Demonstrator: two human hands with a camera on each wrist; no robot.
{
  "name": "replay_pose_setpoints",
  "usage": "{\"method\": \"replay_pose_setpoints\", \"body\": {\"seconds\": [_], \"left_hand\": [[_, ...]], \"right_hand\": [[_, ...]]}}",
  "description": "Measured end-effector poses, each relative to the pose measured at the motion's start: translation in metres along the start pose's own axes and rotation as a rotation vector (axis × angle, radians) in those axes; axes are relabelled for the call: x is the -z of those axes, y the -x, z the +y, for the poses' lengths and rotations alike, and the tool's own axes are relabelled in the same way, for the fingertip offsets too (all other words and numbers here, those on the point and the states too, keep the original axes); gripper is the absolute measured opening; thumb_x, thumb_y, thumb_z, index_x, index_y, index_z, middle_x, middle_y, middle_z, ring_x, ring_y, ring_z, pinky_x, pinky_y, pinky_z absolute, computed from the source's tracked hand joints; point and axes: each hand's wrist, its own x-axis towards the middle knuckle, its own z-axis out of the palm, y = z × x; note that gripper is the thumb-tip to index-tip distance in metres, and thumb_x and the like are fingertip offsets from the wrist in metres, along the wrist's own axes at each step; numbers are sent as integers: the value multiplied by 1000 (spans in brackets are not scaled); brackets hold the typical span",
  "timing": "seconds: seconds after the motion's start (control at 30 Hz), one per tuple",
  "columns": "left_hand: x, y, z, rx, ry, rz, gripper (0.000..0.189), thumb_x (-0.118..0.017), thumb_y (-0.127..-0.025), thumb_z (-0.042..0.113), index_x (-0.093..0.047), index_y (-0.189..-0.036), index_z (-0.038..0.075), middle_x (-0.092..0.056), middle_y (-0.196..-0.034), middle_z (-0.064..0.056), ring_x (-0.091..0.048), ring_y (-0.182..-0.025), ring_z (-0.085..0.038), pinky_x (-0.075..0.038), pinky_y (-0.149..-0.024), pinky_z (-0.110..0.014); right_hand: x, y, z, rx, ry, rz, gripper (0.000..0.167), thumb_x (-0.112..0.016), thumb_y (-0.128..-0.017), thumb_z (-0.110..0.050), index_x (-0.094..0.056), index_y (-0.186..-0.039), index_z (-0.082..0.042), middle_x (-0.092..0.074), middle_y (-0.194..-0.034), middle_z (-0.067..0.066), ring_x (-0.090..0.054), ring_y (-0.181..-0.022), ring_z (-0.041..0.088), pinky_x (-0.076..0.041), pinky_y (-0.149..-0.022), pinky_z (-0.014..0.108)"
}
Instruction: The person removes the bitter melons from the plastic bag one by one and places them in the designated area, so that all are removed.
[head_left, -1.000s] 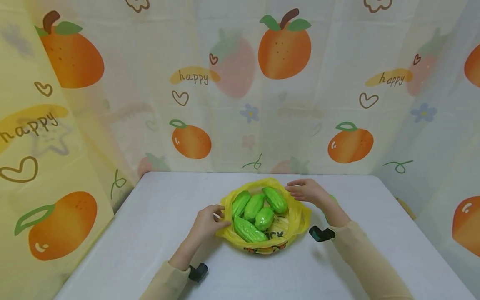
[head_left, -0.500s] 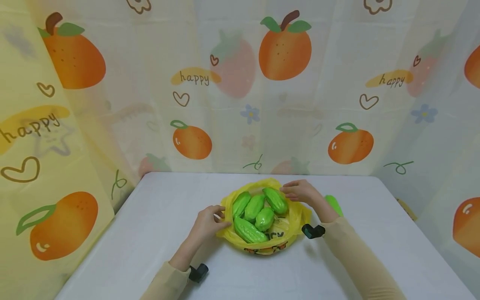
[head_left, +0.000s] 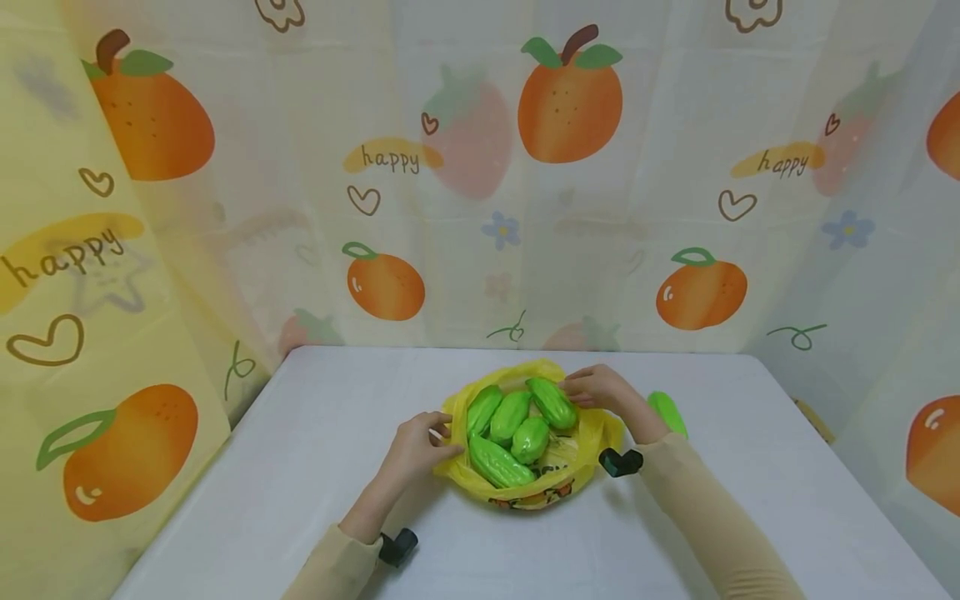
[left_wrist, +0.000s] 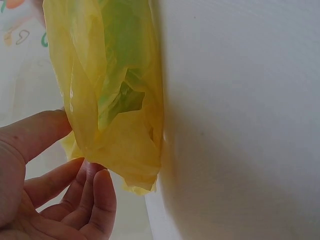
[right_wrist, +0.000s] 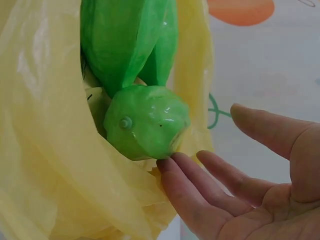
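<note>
A yellow plastic bag [head_left: 600, 433] with its mouth spread wide sits on the table. Inside lie several glossy green, ridged, cucumber-like vegetables [head_left: 501, 462]. My left hand [head_left: 414, 446] is at the bag's left rim; in the left wrist view the thumb [left_wrist: 45, 131] and fingers touch the yellow film, thumb and index tips apart. Over the far right rim is my right hand [head_left: 603, 390], its fingers extended. The right wrist view shows those fingertips [right_wrist: 167, 167] at the end of one green vegetable [right_wrist: 147, 122], touching or very near it, with the thumb held away.
Another green vegetable [head_left: 667, 414] lies on the white table [head_left: 330, 400], right of the bag and beyond the right forearm. Fruit-printed curtains [head_left: 480, 275] hang behind the table and along both sides. Each wrist carries a small black camera [head_left: 621, 462].
My right hand has moved left over the bag's rim toward the far right vegetable, uncovering the loose one on the table. The left hand has stayed at the left rim.
</note>
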Motion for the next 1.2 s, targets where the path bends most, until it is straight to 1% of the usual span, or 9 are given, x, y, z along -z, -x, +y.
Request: {"method": "replay_pose_setpoints", "body": {"seconds": [0.13, 0.27, 0.47, 0.73, 0.93, 1.07, 1.2], "left_hand": [[0, 0, 0, -3, -8, 4, 46, -82, -73, 20, -65, -113, 3, -65, -89, -5, -60, -76, -15, -50, -61, -24], [0, 0, 1, -2, -8, 3, 47, -82, -73, 19, -65, -113, 3, -65, -89, -5, -60, -76, -15, -50, -60, -24], [0, 0, 2, 1, -10, 3, 47, -82, -72, 18, -65, -113, 3, -65, -90, -5, -60, -77, -15, -50, -60, -24], [-1, -1, 1, 2, -8, 3, 47, -82, -72, 18, -65, -113, 3, -65, -90, -5, -60, -76, -15, -50, -59, -23], [-1, -2, 1, -1, -10, 4, 47, -83, -72, 19, -66, -113, 3, -65, -90, -6, -60, -76, -15, -50, -60, -24], [-1, -1, 0, -3, -6, 1, 47, -82, -72, 19, -66, -113, 3, -65, -90, -5, -60, -77, -15, -50, -60, -24], [-1, -1, 0, 0, -6, 2, 46, -82, -72, 19, -66, -113, 4, -65, -90, -4, -61, -77, -15, -51, -61, -24]], "right_hand": [[-2, -1, 2, -4, 32, 0, 49, -55, -96, -18, -44, -133, 13, -48, -133, 30, -57, -116, 36, -47, -97, 42], [-3, -3, 2, -12, 35, -5, 48, -55, -96, -17, -45, -133, 12, -47, -134, 30, -55, -117, 36, -47, -98, 43], [-3, -5, 2, -15, 50, 4, 47, -57, -94, -16, -48, -131, 11, -49, -133, 29, -58, -114, 35, -49, -95, 43], [-7, -8, 7, -29, 33, 27, 45, -62, -91, -14, -53, -126, 12, -50, -132, 29, -59, -112, 35, -50, -93, 41], [-11, -8, 8, -47, 23, 64, 45, -65, -89, -12, -54, -125, 11, -48, -132, 29, -63, -106, 31, -51, -91, 39], [-13, -7, 8, -43, 31, 65, 46, -66, -88, -13, -53, -126, 11, -48, -133, 28, -64, -104, 29, -52, -90, 38], [-14, -8, 10, -41, 53, 66, 47, -67, -87, -16, -55, -125, 10, -51, -131, 26, -64, -102, 27, -53, -88, 36]]}}
